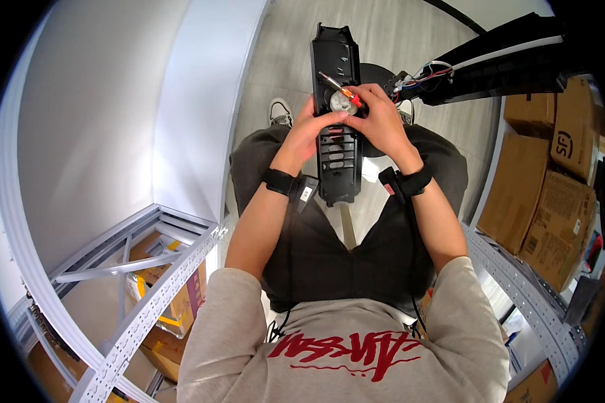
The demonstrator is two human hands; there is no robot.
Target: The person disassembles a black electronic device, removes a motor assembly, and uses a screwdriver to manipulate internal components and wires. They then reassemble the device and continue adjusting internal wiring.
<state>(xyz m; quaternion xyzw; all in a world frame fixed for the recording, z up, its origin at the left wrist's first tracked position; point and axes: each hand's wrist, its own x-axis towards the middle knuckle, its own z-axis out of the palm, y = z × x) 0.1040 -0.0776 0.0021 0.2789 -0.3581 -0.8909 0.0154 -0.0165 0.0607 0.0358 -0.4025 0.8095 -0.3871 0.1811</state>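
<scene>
A long black plastic housing [336, 57] with slots in its near half lies lengthwise between my knees. Set in its middle is a round, pale, clear-looking part [343, 102]. My left hand [308, 131] grips the housing's left edge, its thumb reaching across to the round part. On the other side, my right hand [382, 121] has its thumb at the same part. Held in its fingers is a screwdriver [343, 91] with a red handle, its metal shaft pointing up and left, away from the round part. The undersides of my fingers are hidden.
Another long black unit [497, 64] with loose coloured wires [431, 72] extends in from the right. A dark round seat [378, 75] shows behind the housing. Cardboard boxes [514, 191] fill a right-hand shelf; a grey metal rack [148, 282] stands left, beside a white panel [195, 101].
</scene>
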